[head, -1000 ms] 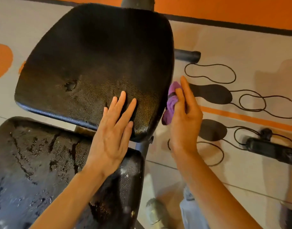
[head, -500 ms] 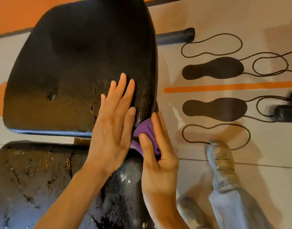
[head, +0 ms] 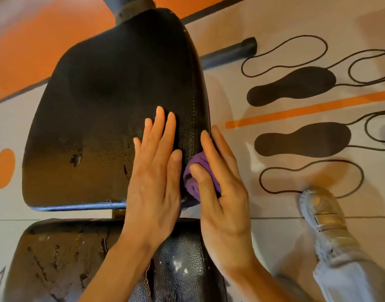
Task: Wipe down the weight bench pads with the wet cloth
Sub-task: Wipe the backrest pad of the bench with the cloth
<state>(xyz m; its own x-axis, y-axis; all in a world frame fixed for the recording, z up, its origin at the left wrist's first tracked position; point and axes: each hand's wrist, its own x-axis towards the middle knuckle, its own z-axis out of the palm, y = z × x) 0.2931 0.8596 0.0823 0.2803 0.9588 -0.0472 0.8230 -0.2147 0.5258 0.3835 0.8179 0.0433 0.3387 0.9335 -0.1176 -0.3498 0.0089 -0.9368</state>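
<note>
The worn black upper bench pad [head: 104, 101] fills the middle of the head view, its surface cracked and torn in spots. Below it lies the black lower pad [head: 63, 258], badly flaked. My left hand [head: 154, 171] rests flat on the upper pad near its lower right corner, fingers straight. My right hand [head: 226, 199] holds a bunched purple cloth [head: 198, 168] against the upper pad's right side edge. The thumb lies over the cloth and the fingers reach up along the edge. Most of the cloth is hidden under that hand.
A dark frame tube [head: 230, 53] sticks out on the floor right of the upper pad. My grey shoe [head: 320, 212] and trouser leg stand at the lower right. Black footprint markings [head: 296, 86] and an orange stripe [head: 307, 107] are painted on the floor.
My right hand has carried the cloth from higher on the pad's right edge down to its lower right corner. My left hand has stayed flat on the pad. My right foot has come into view.
</note>
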